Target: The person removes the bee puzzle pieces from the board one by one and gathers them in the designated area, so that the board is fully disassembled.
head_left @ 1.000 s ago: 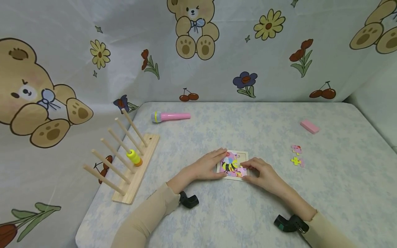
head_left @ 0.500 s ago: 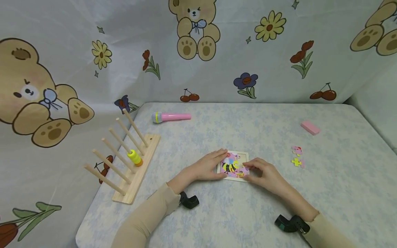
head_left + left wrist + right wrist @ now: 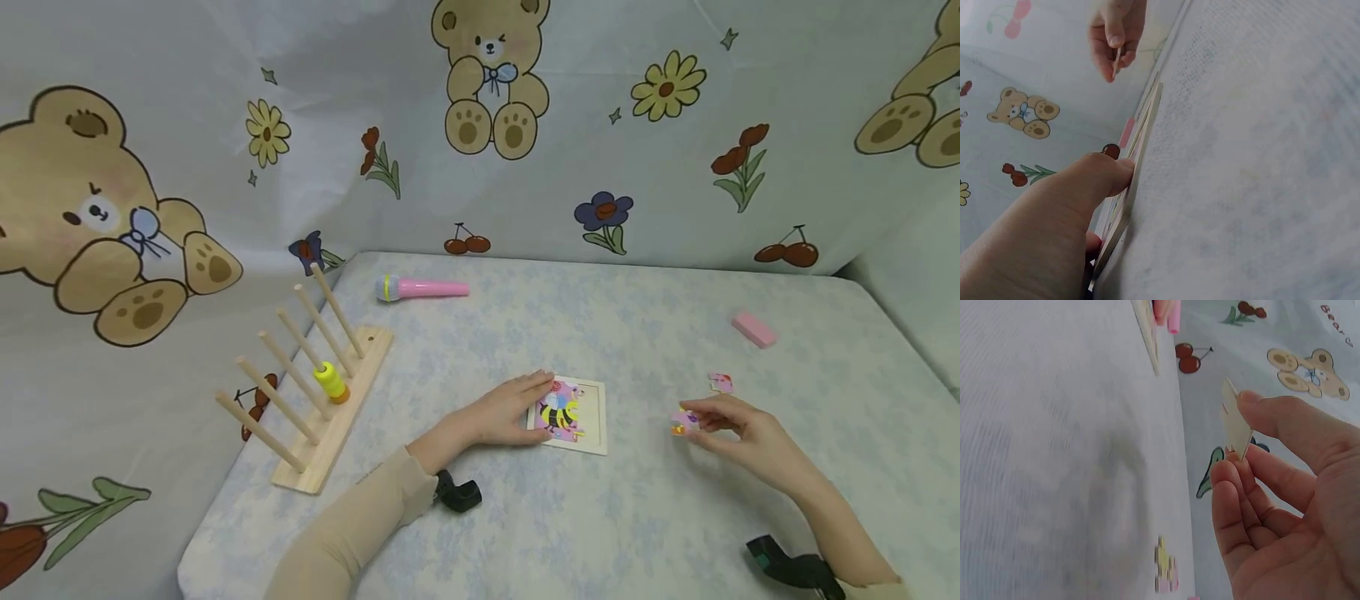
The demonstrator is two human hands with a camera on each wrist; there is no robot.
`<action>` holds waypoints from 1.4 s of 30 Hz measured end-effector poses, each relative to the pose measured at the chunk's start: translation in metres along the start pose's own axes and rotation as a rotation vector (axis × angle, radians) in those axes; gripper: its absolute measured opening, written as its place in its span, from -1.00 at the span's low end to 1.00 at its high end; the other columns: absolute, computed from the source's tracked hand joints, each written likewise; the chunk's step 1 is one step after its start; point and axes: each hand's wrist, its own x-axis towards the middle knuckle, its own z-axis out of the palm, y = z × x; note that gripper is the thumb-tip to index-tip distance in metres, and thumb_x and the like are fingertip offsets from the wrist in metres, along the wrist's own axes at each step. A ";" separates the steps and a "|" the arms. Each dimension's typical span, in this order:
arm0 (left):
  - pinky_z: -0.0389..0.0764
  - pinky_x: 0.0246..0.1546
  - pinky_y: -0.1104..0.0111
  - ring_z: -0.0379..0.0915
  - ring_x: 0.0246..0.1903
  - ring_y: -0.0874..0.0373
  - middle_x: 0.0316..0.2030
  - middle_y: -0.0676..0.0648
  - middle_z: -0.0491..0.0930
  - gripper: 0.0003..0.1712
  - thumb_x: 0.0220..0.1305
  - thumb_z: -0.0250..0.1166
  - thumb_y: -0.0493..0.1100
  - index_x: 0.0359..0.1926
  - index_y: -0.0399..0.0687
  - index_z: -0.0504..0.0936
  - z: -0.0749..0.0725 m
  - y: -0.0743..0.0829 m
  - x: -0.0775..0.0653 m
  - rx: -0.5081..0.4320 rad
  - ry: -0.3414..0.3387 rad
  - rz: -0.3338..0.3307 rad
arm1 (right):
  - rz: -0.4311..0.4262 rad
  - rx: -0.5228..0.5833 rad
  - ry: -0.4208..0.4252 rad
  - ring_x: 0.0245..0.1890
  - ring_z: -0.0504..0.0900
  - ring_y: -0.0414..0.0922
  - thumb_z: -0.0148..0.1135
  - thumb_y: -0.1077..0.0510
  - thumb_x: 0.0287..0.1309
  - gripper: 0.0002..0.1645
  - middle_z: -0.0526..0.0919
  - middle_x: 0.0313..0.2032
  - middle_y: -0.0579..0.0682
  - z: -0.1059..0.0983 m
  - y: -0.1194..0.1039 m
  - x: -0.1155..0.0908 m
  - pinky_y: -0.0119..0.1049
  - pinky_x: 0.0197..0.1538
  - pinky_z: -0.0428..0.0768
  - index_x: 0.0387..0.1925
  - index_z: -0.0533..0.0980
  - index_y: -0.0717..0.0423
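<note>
In the head view my left hand [image 3: 507, 412] holds the left side of a small wooden bee jigsaw puzzle board [image 3: 595, 423], thumb at the near edge and fingers over the far left corner. The left part of the picture is filled; a pale bare strip shows on the right. My right hand [image 3: 750, 435] pinches a pink puzzle piece [image 3: 683, 422] with purple and orange marks, away to the right of the board. The right wrist view shows this piece's pale back [image 3: 1237, 425] between thumb and fingers, raised off the table.
A pink-and-red puzzle piece [image 3: 721, 382] lies beyond my right hand; a yellow-and-pink piece [image 3: 1163, 565] lies near it. A pink block [image 3: 753, 330] is farther back right. At left stand a wooden peg rack [image 3: 352, 379] with yellow rings [image 3: 330, 381] and a pink toy microphone [image 3: 431, 288].
My right hand has moved right, away from the board, carrying the pink piece out of its lower right area. My left hand stays on the board. The head view has tilted slightly.
</note>
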 end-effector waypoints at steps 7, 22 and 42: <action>-0.15 0.36 0.34 -0.31 0.41 0.17 0.46 -0.03 -0.11 -0.03 0.26 0.14 0.25 0.46 -0.17 -0.03 -0.003 0.000 -0.001 -0.006 0.004 0.002 | 0.068 0.001 -0.024 -0.34 0.51 -0.29 0.32 0.31 0.09 -0.62 0.57 -0.27 -0.01 -0.017 0.027 -0.024 -0.56 -0.31 0.48 -0.02 0.55 0.29; -0.12 0.36 0.32 -0.29 0.42 0.13 0.46 -0.04 -0.10 -0.03 0.26 0.12 0.27 0.46 -0.18 -0.03 0.000 0.002 -0.003 -0.017 0.003 0.005 | 0.048 -0.175 0.029 -0.40 0.45 -0.36 0.42 0.23 -0.01 -0.62 0.54 -0.32 -0.14 -0.014 0.045 -0.034 -0.56 -0.40 0.46 -0.09 0.62 0.22; -0.14 0.36 0.32 -0.27 0.42 0.11 0.45 -0.07 -0.08 -0.03 0.25 0.14 0.25 0.45 -0.20 0.00 -0.001 0.001 -0.001 -0.016 0.015 0.023 | -0.001 -0.290 0.110 -0.29 0.46 -0.35 0.37 0.14 0.09 -0.67 0.57 -0.21 -0.05 -0.021 0.002 0.005 -0.46 -0.30 0.48 -0.09 0.60 0.13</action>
